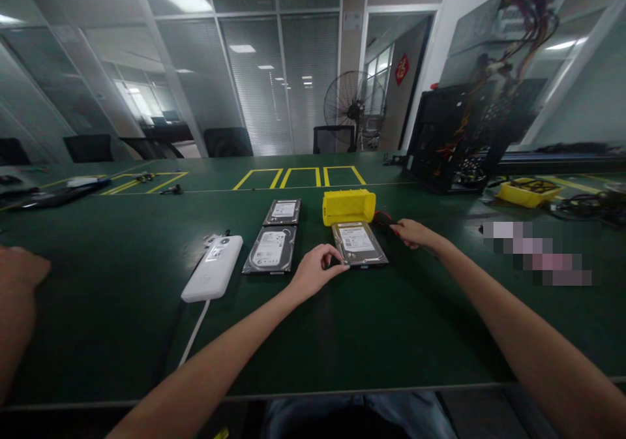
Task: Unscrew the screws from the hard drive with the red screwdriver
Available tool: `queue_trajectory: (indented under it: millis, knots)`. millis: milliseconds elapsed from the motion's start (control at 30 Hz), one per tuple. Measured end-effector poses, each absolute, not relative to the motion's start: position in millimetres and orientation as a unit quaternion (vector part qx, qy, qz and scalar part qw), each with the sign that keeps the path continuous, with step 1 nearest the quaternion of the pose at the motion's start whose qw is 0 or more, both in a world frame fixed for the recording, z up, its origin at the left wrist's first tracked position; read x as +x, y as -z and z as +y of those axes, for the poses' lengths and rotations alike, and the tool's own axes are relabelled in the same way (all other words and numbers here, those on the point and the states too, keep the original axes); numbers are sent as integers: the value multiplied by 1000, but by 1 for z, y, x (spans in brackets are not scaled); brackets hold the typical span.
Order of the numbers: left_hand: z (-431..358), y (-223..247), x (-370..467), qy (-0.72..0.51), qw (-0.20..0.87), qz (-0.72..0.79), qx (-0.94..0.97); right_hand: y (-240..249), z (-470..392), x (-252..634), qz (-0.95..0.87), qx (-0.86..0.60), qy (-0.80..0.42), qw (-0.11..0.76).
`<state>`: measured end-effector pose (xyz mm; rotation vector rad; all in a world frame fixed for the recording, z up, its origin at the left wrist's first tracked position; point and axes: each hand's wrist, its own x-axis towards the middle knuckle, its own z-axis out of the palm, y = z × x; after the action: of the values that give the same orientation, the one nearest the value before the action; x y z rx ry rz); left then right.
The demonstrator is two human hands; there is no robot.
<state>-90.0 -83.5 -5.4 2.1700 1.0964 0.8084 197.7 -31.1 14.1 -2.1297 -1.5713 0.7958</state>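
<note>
A hard drive (359, 243) with a white label lies on the green table, just in front of a yellow bin (349, 207). My left hand (317, 268) is at its front left corner, thumb and fingers bent together in a pinch against the edge. To the right of the drive, my right hand (415, 233) is closed around the handle of a dark tool with red parts (386, 220), whose far end is by the bin. Two more drives, a nearer one (270, 250) and a farther one (283, 211), lie end to end on the left.
A white power bank (214, 269) with a cable lies left. An open computer case (452, 132) stands back right, near another yellow bin (528, 192). Another person's arm (19, 289) rests at the left edge. Yellow tape (300, 169) marks the table (313, 341).
</note>
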Motion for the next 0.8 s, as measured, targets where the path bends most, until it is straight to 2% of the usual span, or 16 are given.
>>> queue_trajectory:
  millis: [67,167,267,300,400,533,800]
  knots:
    - [-84,5,-90,-302,288,410,811,-23,-31,204,-542,-719,-356,249]
    - [-85,3,-90,-297,292,415,809,-45,-38,202,-537,-644,-403,367]
    - [-87,0,-90,-291,296,420,807,-65,-53,179,-480,-468,-478,568]
    - [-87,-1,-91,-291,297,419,807,-69,-59,168,-475,-424,-490,596]
    - [-86,-1,-91,-289,301,414,809,-71,-77,129,-518,-362,-469,617]
    - [-83,2,-91,-288,305,416,807,-64,-95,93,-619,-331,-405,586]
    - [-82,3,-89,-288,315,412,805,-60,-105,84,-657,-312,-372,577]
